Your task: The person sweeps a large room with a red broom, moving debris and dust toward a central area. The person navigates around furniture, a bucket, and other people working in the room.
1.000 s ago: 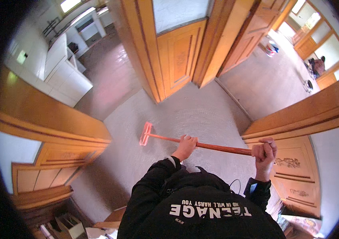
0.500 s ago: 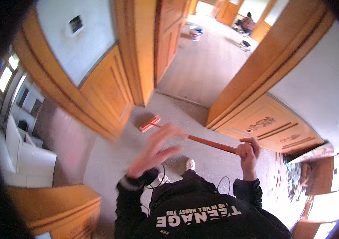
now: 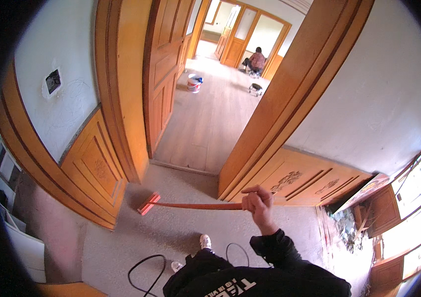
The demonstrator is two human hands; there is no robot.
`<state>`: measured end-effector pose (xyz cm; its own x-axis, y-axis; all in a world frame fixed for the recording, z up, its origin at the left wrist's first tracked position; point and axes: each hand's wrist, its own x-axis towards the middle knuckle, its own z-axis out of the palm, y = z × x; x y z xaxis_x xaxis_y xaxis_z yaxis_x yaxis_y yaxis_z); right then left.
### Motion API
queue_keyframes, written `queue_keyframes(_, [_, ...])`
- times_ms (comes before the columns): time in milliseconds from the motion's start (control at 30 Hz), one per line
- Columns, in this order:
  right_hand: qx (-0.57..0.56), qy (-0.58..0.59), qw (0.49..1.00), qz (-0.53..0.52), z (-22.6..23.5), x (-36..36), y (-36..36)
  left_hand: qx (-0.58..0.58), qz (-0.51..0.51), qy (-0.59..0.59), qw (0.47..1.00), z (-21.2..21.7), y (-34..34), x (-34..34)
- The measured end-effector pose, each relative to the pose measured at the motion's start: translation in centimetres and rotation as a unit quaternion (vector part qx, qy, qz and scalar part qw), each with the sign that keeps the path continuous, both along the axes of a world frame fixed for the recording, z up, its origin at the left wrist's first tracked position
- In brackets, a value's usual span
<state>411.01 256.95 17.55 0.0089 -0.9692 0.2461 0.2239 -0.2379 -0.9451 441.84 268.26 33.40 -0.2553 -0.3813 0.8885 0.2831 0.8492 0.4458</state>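
A broom [image 3: 195, 206] with a reddish handle and an orange-red block head [image 3: 149, 203] lies across the view. Its head is low by the foot of the left door frame, on or just above the grey floor. Near the handle's right end, my right hand [image 3: 258, 205] is closed around it, one finger lifted partly off. My left hand is out of the picture. My white shoes [image 3: 205, 241] show on the floor below the broom.
A black cable [image 3: 146, 271] loops by my feet. Ahead, an open wooden door [image 3: 168, 64] leads to a room with a bucket [image 3: 194, 83], a small dark stool [image 3: 255, 89] and a crouching person [image 3: 256, 59]. Debris [image 3: 347, 230] lies along the right wall.
My left hand has left the broom area and gone out of view. The view has tilted up toward the doorway. My right hand still grips the handle.
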Motion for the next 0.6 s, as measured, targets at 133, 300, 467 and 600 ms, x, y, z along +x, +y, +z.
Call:
queue_keyframes(133, [-0.012, 0.009, 1.0, -0.005, 0.2, 0.5, 0.6, 0.023, 0.005, -0.014, 1.0, 0.0, -0.6, -0.4])
queue_keyframes(300, [-0.017, -0.026, 0.999, 0.026, 0.2, 0.3, 1.1, 0.036, -0.004, -0.02, 0.999, 0.0, -1.0, -0.6])
queue_keyframes(467, [-0.022, -0.012, 0.999, 0.025, -0.1, 0.5, 1.9, 0.046, -0.004, -0.015, 0.999, -0.4, -0.3, 0.1])
queue_keyframes(600, [-0.03, -0.013, 0.999, 0.023, -0.3, 0.6, 2.4, 0.052, -0.011, -0.019, 0.998, -0.5, -0.1, 0.2])
